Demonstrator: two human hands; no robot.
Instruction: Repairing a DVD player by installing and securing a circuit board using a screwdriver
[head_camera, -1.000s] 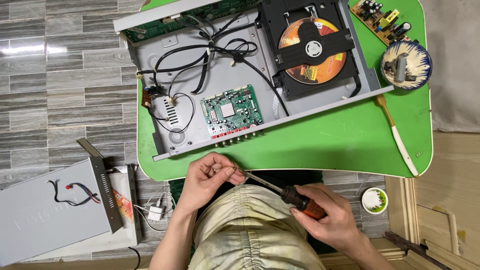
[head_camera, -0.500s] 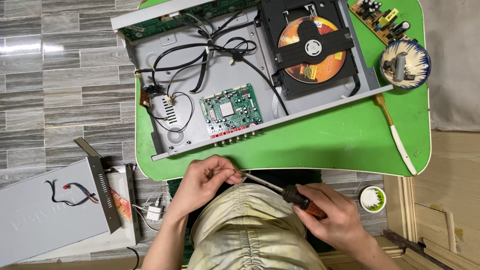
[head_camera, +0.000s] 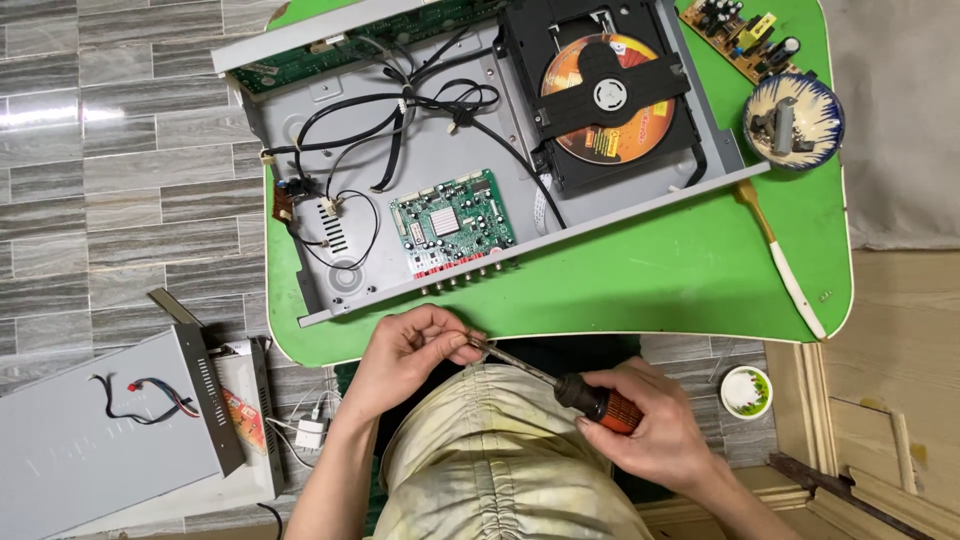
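Right hand (head_camera: 655, 435): wrapped tight around orange-and-black handle of slim metal-shafted screwdriver (head_camera: 560, 385), low over lap, just below table edge.
Left hand (head_camera: 415, 350): fingertips pinched shut at screwdriver tip; anything held there too small to make out.
Green plastic folding table (head_camera: 640, 275): far edge cut off.
Opened grey metal disc player (head_camera: 480, 150): top out of frame.
Detached grey metal cover (head_camera: 95, 440): partly cropped, on floor.
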